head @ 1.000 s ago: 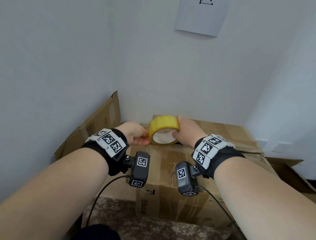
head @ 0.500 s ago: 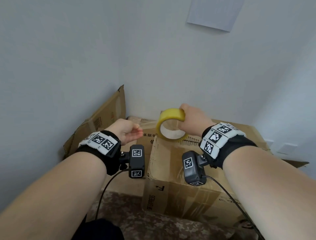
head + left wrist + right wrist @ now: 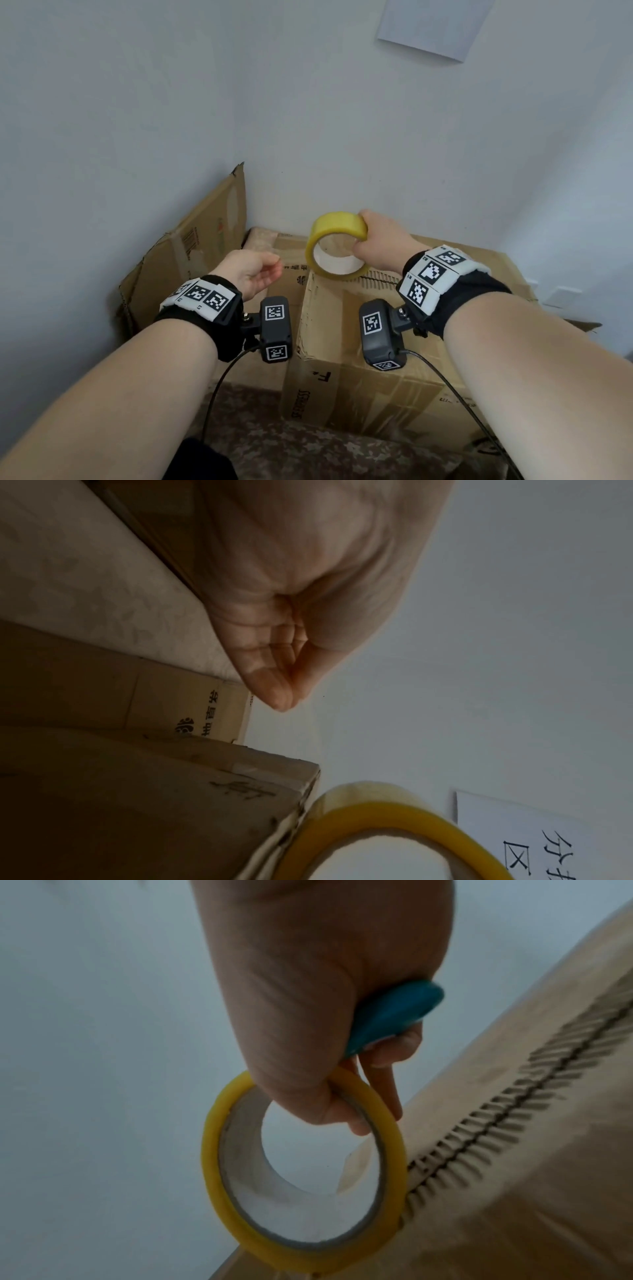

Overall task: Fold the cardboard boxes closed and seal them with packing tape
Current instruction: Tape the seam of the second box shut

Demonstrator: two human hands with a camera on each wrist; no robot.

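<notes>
Glossy yellow plastic tape roll [image 3: 337, 245]; matt, rough, creased brown cardboard box [image 3: 370, 387]; smooth painted wall [image 3: 308, 120].

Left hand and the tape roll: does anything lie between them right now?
Nothing solid. In the head view the left hand sits apart from the tape roll, with only the lower cardboard box behind the gap. The left wrist view shows bare wall there.

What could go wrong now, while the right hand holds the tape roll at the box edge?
1. The right hand also holds a blue object beside the tape roll; the crowded grip may slip.
2. The left hand is pinched off the roll; whether it holds a tape end is unclear.
3. The roll meets only the box corner, away from its seam.
</notes>
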